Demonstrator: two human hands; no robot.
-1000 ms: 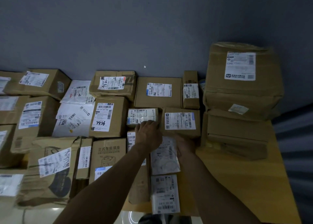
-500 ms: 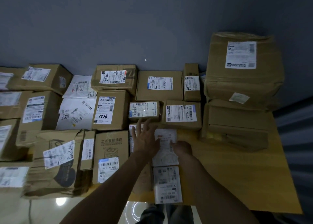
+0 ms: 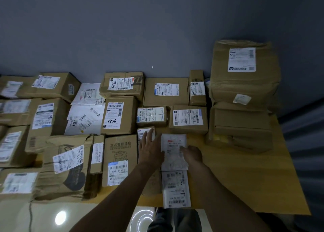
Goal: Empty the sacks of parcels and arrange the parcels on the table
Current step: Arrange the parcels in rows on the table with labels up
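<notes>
While the left hand lies flat, fingers straight, the right hand touches the white parcel (centre frame). Its grip is unclear.

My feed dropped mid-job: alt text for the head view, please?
Two hands rest on a flat white plastic mailer on a yellow wooden table crowded with labelled brown cardboard boxes. The left hand lies flat over its left edge; the right hand touches its right edge.

It's dim in here; the plain grey wall looks flat and murky. Two round glares shine off the glossy pale floor at six and seven o'clock. Brown cardboard parcels at nine o'clock blur and bend.
</notes>
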